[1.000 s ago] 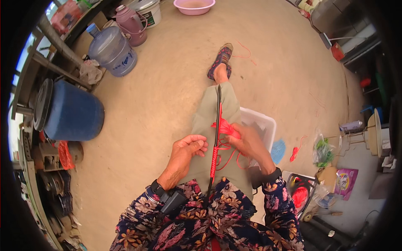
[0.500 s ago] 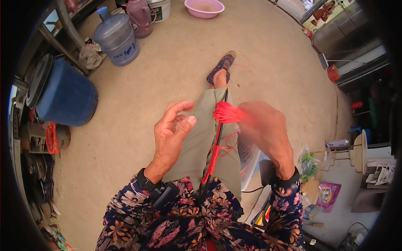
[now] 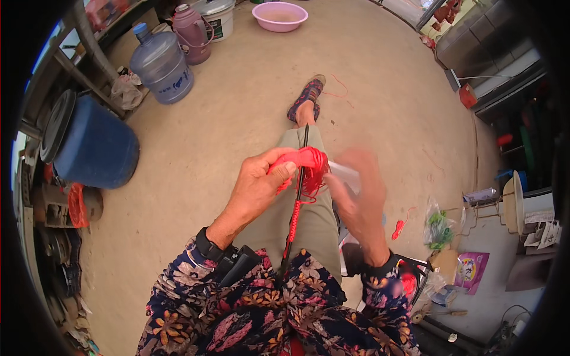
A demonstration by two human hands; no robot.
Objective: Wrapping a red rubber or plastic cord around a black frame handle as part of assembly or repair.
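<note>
A bundle of red cord (image 3: 309, 158) is gripped by my left hand (image 3: 255, 184), thumb and fingers closed around its left end. Its loops hang over a thin black rod (image 3: 301, 178) that runs up along my lap toward my foot. Lower on the rod, red cord is wound in a tight coil (image 3: 294, 221). Just right of the bundle is my right hand (image 3: 363, 202), blurred by motion, its thumb and fingers apart. Between them shows a pale strip that I cannot make out. No cord is visibly held in the right hand.
At left stand a blue barrel (image 3: 98, 142), a water jug (image 3: 163, 68) and a pink thermos (image 3: 191, 35). A pink basin (image 3: 279, 16) sits ahead. A small red cord bundle (image 3: 398, 229) lies at right, near a plastic bag with greens (image 3: 439, 228) and a purple packet (image 3: 472, 272).
The red bundle passed from my right hand to my left, which moved right and closed on it. My right hand came away. A small cord bundle is now visible at right.
</note>
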